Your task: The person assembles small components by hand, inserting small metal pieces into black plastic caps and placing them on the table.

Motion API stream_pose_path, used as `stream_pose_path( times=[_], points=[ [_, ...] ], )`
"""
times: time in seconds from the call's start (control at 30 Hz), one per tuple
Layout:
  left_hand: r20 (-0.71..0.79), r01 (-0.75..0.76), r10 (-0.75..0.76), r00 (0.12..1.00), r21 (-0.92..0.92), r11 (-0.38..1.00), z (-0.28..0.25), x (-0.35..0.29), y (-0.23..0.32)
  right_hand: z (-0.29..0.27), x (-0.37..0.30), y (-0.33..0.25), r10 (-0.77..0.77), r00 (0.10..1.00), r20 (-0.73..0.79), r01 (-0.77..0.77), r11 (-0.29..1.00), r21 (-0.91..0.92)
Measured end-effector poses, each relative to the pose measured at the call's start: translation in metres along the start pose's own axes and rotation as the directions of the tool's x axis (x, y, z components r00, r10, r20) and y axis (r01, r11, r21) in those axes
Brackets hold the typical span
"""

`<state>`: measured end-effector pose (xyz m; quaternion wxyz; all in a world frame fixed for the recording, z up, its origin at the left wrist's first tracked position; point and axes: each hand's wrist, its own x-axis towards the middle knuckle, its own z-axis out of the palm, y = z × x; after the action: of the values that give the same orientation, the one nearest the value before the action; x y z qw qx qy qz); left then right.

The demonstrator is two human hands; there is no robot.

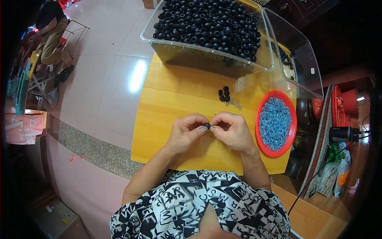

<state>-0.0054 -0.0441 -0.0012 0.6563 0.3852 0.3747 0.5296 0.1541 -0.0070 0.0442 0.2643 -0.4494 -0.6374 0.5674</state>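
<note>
A yellow wooden table (171, 119) carries everything. At its far end sits a clear bin (207, 55) of black rings; a red dish (293, 127) of blue bits lies right, loose black rings (224, 94) between.

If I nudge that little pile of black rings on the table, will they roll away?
Probably some. The black rings look round and small, so ones on edge may roll. The wooden table looks smooth, so they would likely slide easily. They seem light.

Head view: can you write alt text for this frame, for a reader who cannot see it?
Over a yellow wooden table, the left hand and right hand meet, pinching a small black ring between the fingertips. Ahead lie a few loose black rings, a clear bin of black rings and a red dish of small silvery-blue parts.
</note>
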Motion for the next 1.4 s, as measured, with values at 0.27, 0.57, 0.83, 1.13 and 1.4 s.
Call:
stream_pose_path(
  times=[0.27,0.57,0.83,1.13,1.4],
  points=[
    [0.047,-0.178,0.174,0.984,0.394,0.901,0.002,-0.003,0.004,-0.001,0.004,0.005,0.013,0.999,0.052,-0.012,1.0,-0.015],
    [0.093,-0.216,0.197,0.976,0.281,0.935,0.002,-0.003,0.006,-0.008,0.007,0.023,-0.008,0.985,0.175,-0.064,0.913,0.402],
    [0.106,-0.254,0.23,0.967,0.387,0.887,-0.001,-0.003,0.0,-0.001,0.009,0.024,0.003,0.985,0.174,-0.066,0.932,0.356],
    [0.049,-0.125,0.119,0.992,0.151,0.981,0.008,0.001,0.002,-0.012,0.001,0.006,0.027,0.995,0.091,-0.058,0.93,0.362],
    [-0.108,0.025,-0.014,0.994,0.105,0.994,0.004,0.0,-0.004,-0.113,0.002,-0.048,-0.327,0.787,-0.523,0.325,0.94,-0.099]
  ],
)
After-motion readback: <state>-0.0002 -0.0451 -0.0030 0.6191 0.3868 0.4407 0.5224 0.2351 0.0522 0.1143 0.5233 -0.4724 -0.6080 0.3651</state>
